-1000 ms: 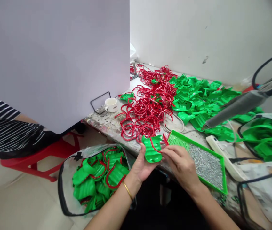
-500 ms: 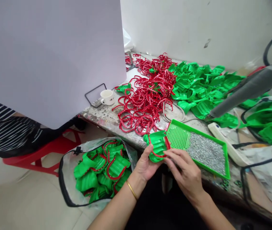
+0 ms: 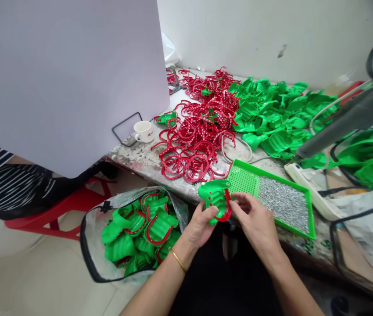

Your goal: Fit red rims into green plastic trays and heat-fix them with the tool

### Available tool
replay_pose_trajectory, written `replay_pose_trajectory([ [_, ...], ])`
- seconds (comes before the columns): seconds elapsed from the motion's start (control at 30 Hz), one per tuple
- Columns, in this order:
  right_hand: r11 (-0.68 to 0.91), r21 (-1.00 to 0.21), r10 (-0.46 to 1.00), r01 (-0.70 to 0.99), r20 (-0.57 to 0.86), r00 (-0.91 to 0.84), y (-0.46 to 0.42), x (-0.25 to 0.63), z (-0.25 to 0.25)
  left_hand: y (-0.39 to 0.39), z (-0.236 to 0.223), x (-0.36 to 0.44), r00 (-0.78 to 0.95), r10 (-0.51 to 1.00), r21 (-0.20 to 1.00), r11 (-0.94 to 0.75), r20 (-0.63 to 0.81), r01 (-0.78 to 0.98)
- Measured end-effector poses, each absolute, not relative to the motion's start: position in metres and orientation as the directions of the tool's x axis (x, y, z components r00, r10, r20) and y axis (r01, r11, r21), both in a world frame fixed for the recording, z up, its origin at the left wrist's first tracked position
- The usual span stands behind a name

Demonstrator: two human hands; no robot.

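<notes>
Tilt was newly given to the curved, ridged green plastic shell (image 3: 218, 186), gripped in the left hand (image 3: 201, 224) near the paint-stained table (image 3: 143, 159), its glossy red U-shaped strip (image 3: 227, 205) touched by the right hand (image 3: 256, 220), pinch unclear, fitting apparently unfinished.

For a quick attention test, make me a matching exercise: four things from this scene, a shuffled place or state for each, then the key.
1. White mug
2. Green tray
3. Red stool
4. Left hand

A. Contains silvery bits
B. Grips a ribbed green plastic piece
C. Under the person in stripes
D. On the table, left of the red strips

Pairs: 1-D, 2-A, 3-C, 4-B
</notes>
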State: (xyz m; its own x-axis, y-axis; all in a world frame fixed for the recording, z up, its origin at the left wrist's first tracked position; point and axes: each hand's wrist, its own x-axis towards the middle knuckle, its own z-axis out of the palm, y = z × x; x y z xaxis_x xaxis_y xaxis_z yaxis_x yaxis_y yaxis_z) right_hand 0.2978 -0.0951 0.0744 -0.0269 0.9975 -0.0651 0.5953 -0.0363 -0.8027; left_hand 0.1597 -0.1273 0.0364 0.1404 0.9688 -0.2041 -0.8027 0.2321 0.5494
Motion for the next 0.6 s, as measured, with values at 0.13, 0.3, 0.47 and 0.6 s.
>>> replay_pose_trajectory([
  [0.13, -0.108, -0.839, 0.994, 0.534, -0.102, 0.040, -0.097, 0.300, 0.069, -0.129, 0.030, 0.159, 0.179, 0.970, 0.501, 0.237, -0.163, -0.832],
  [0.3, -0.117, -0.841, 0.993, 0.529, -0.106, 0.051, -0.100, 0.296, 0.069, -0.132, 0.022, 0.162, 0.145, 0.969, 0.481, 0.226, -0.201, -0.847],
  [0.47, -0.136, -0.832, 0.990, 0.538, -0.127, 0.054, -0.100, 0.294, 0.067, -0.132, 0.021, 0.164, 0.142, 0.976, 0.503, 0.206, -0.163, -0.839],
  [0.6, -0.150, -0.854, 0.988, 0.498, -0.148, 0.045, -0.101, 0.295, 0.064, -0.133, 0.020, 0.165, 0.140, 0.979, 0.510, 0.198, -0.150, -0.837],
])
